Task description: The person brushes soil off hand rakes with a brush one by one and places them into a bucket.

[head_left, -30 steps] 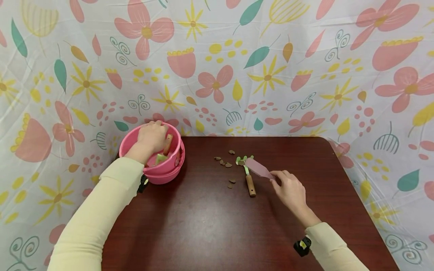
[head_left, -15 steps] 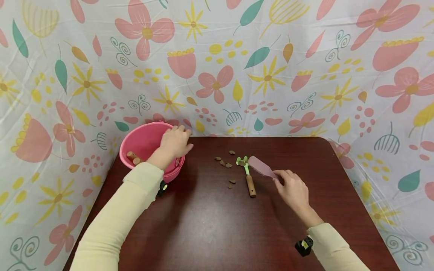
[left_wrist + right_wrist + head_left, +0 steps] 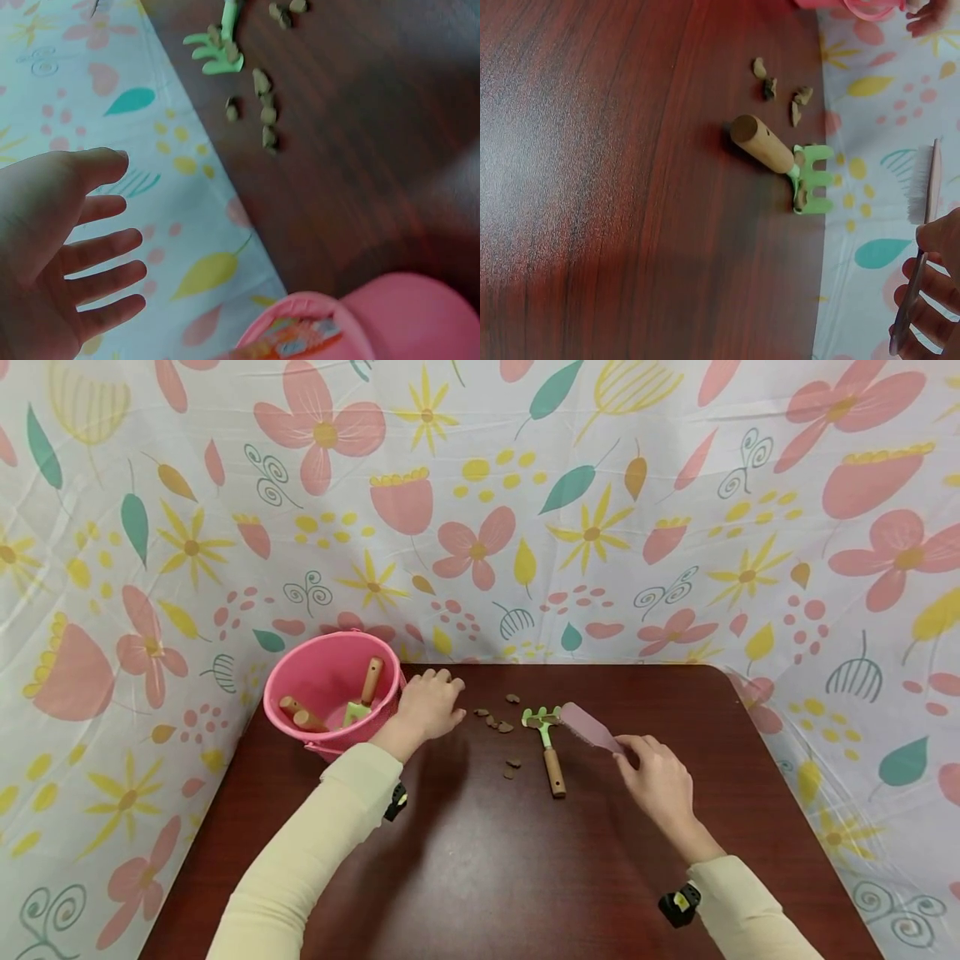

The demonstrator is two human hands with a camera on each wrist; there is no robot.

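Note:
My left hand (image 3: 431, 703) hovers just right of the pink bucket (image 3: 337, 647), fingers loosely spread and holding nothing. In the left wrist view its palm and spread fingers show bare. My right hand (image 3: 660, 781) grips a pink brush (image 3: 588, 727) by its handle; its white bristles (image 3: 921, 184) show in the right wrist view. The brush head overlaps the tines of a small green hand rake (image 3: 553, 772) in the head view. This rake lies on the table with its wooden handle toward me. Some brown clumps rest on its tines.
Several brown clumps (image 3: 506, 727) lie scattered left of the rake. Inside the bucket stand a green-bladed tool with a wooden handle (image 3: 372, 681) and other wooden handles (image 3: 309, 721). A flowered cloth (image 3: 480, 593) borders the dark table (image 3: 480, 868) at the back and sides.
My left hand has come up out of the bucket, passed over its rim and moved right of it. My right hand has drawn the brush slightly to the right.

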